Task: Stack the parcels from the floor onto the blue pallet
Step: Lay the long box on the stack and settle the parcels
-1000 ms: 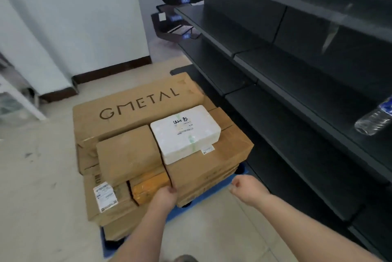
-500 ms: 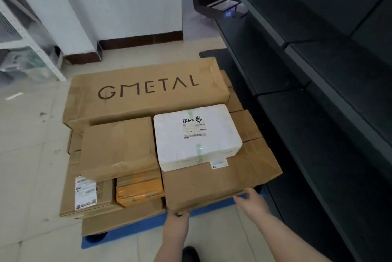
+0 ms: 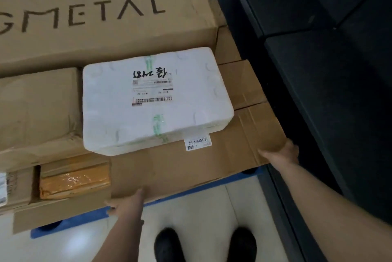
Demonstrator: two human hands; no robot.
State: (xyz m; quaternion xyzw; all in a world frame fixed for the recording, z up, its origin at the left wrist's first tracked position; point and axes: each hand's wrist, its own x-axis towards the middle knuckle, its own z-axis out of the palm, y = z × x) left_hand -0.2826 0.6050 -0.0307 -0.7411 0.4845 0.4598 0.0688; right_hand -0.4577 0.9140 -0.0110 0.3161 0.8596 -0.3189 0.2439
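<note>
Flat parcel [image 3: 191, 168] — both hands now gripping its corners.

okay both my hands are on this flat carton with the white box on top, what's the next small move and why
Probably push the flat carton a little further onto the blue pallet and square it. Its near edge juts past the pallet's, with the left hand at that edge and the right hand at the right corner. Go gently: the white box rides on top.

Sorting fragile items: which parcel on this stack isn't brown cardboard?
The white foam box with the handwritten black marking and printed label. It lies on top of the flat cardboard parcel that both hands hold; every other parcel is brown or orange-taped.
</note>
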